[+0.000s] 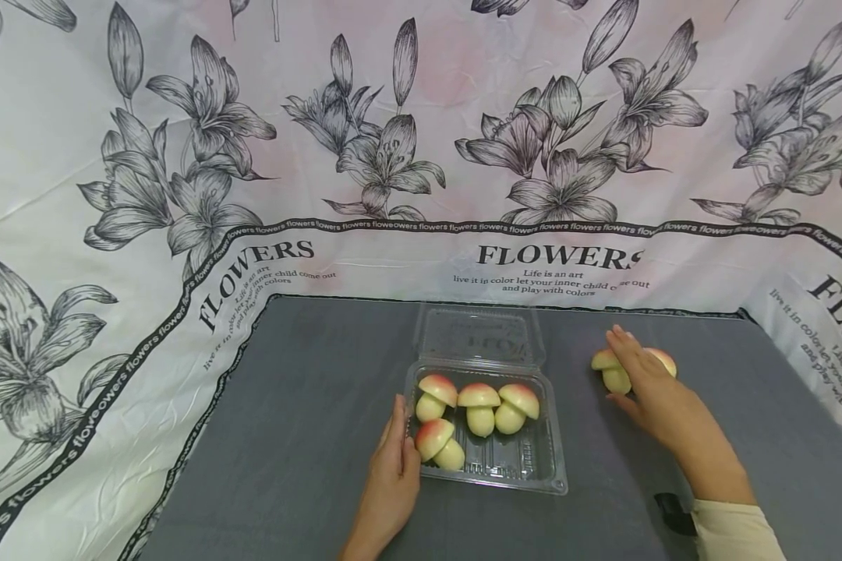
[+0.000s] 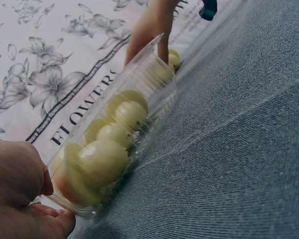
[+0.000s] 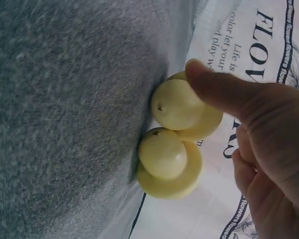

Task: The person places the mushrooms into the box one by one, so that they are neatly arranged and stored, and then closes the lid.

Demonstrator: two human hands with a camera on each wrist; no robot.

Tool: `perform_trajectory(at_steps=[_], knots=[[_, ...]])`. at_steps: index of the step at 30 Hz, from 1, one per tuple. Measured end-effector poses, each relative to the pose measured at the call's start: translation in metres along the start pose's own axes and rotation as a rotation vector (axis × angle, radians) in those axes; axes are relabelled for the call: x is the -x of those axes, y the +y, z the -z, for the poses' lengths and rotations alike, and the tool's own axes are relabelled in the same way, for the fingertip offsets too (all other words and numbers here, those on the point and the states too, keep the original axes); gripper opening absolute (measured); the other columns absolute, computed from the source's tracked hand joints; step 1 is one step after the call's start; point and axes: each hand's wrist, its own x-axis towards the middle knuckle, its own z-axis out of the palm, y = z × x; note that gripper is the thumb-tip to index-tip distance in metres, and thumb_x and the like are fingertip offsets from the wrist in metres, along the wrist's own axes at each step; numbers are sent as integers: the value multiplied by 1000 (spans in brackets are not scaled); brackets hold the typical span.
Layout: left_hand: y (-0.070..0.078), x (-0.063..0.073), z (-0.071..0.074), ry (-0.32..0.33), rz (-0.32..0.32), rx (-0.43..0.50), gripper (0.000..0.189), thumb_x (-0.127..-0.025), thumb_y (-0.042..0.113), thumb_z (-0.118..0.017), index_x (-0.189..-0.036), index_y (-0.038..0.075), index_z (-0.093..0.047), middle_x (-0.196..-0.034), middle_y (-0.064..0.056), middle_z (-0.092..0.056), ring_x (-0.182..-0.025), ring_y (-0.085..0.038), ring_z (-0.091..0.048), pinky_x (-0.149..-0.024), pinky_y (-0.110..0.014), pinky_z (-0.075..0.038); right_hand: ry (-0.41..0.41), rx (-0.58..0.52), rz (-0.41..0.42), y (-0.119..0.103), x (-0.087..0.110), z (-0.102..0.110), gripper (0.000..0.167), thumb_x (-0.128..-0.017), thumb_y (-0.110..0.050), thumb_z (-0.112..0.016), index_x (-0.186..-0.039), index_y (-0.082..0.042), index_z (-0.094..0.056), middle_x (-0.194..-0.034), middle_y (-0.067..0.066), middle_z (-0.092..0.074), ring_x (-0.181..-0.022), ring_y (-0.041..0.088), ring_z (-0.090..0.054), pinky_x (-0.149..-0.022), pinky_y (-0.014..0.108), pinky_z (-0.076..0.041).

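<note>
A clear plastic container [image 1: 494, 481] lies open on the grey cloth. Inside it are several toy mushrooms [image 1: 480, 407] with pale yellow stems and reddish caps. My left hand [image 1: 390, 475] grips the container's left side; the left wrist view shows thumb and fingers at its rim. Two more mushrooms lie side by side to the right of the container, one pale mushroom [image 3: 178, 105] next to another mushroom [image 3: 162, 157]. Over this pair reaches my right hand [image 1: 656, 393], fingers extended, its thumb [image 3: 219, 89] overlapping one mushroom in the right wrist view. Its fingertips are partly hidden there.
The container's transparent lid [image 1: 479, 336] is folded back towards the rear. A dark object [image 1: 673, 514] shows beside the right sleeve [image 1: 735, 531]. Behind the grey cloth [image 1: 309, 421], a white sheet printed with flowers [image 1: 393, 261] rises like a wall.
</note>
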Motion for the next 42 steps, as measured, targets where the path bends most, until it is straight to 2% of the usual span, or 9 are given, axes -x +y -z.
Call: perform_trajectory(at_steps=[4, 9, 14, 21, 27, 31, 34, 39, 42], knots=[[0, -1, 0, -4, 13, -14, 68, -107, -5, -48, -169, 8, -22, -169, -16, -35, -153, -27, -37, -117, -36, -39, -36, -7, -30, 6, 2, -4, 108, -84, -6, -89, -169, -7, -22, -168, 23, -34, -154, 41, -34, -98, 67, -46], [-1, -1, 0, -4, 16, -13, 68, -107, -5, -48, -169, 8, -22, -170, -16, -34, -153, -28, -37, -119, -37, -37, -59, -7, -63, 8, 3, -6, 106, -86, -8, -87, -169, -8, -22, -167, 24, -35, -152, 44, -36, -95, 70, -47], [-1, -2, 0, -10, 26, -15, 68, -108, -4, -47, -169, 10, -21, -170, -16, -34, -153, -28, -37, -114, -38, -41, -66, -1, -82, 9, 3, -8, 103, -87, -7, -86, -169, -8, -24, -166, 26, -36, -147, 48, -41, -93, 71, -48], [1, -2, -1, -4, 35, -37, 68, -107, -4, -47, -169, 9, -22, -169, -16, -36, -152, -28, -38, -117, -45, -39, -55, 1, -82, 10, 3, -11, 98, -86, -6, -86, -166, -3, -29, -162, 30, -40, -144, 50, -44, -96, 72, -46], [1, -2, -1, -5, 41, -34, 68, -108, -4, -47, -169, 10, -21, -169, -16, -35, -152, -27, -37, -116, -43, -40, -37, -5, -102, 12, 2, -14, 93, -87, -7, -86, -164, -3, -34, -159, 31, -44, -140, 51, -48, -94, 72, -47], [1, -2, -1, -1, 33, -33, 68, -107, -5, -47, -169, 9, -22, -170, -15, -34, -153, -27, -37, -119, -43, -37, -29, 2, -105, 13, 2, -14, 90, -85, -6, -87, -160, 0, -38, -156, 32, -46, -136, 52, -51, -93, 72, -48], [1, -2, -1, 1, 22, -35, 68, -107, -6, -47, -169, 8, -22, -170, -16, -34, -152, -28, -38, -119, -43, -38, -24, 10, -107, 13, 2, -14, 88, -84, -6, -88, -158, 1, -40, -154, 34, -48, -133, 54, -53, -89, 71, -49], [2, -1, 0, 1, 8, -40, 67, -107, -6, -47, -168, 5, -23, -170, -20, -32, -152, -30, -38, -114, -40, -42, -34, 27, -120, 12, 1, -13, 86, -85, -7, -87, -157, -2, -39, -151, 36, -49, -115, 56, -63, -77, 69, -52], [2, -1, 1, 2, 1, -49, 66, -107, -6, -47, -168, 4, -23, -169, -21, -33, -151, -31, -39, -111, -38, -44, -38, 31, -121, 12, 1, -13, 85, -85, -8, -87, -156, -2, -40, -149, 36, -51, -111, 56, -65, -75, 68, -52]])
